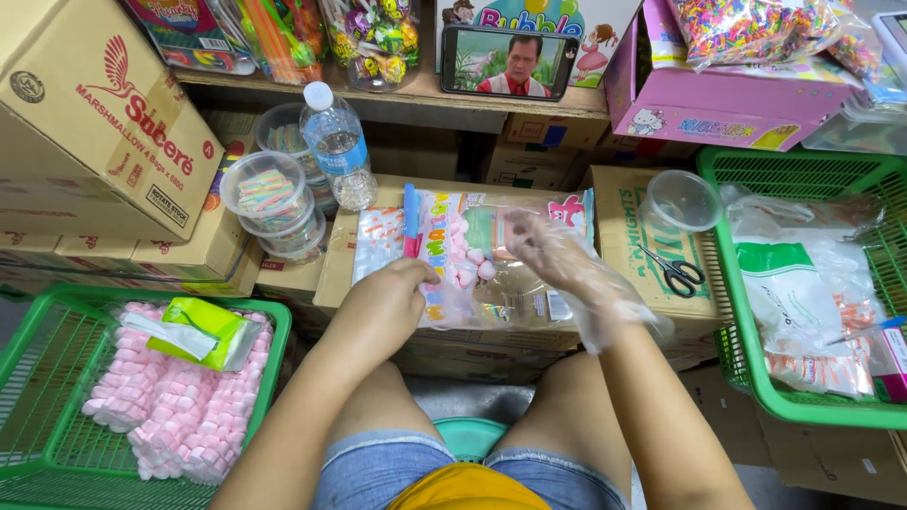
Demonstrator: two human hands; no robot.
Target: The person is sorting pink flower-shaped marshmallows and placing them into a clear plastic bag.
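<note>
- Nearest: person's knees, denim shorts; teal stool (470, 436) between the legs.
- Left side: green basket (38, 397) with pink marshmallow pieces (179, 406); a green tissue pack (203, 331) lies on top of them.
- Left hand (383, 302), bare: fingers curled, pinching the near left edge of the clear candy bag (472, 260).
- Right hand (567, 269), in a loose clear plastic glove: fingers spread and released, resting flat on the bag's right half. Not gripping anything that can be made out.
- Candy bag lies flat on the cardboard box top (614, 222), about centre, pink pieces showing inside.
- Right edge of the box top: black scissors (675, 274), shut; empty clear cup (682, 200) just behind them.
- Left edge of the box top: stacked clear cups (274, 203) with striped candy; water bottle (335, 146) upright just beside them.
- Right side: second green basket (756, 378) holding plastic bags.
- Far: shelf with a phone (508, 61) propped on its side, screen on; pink box (727, 94) at the right end.
</note>
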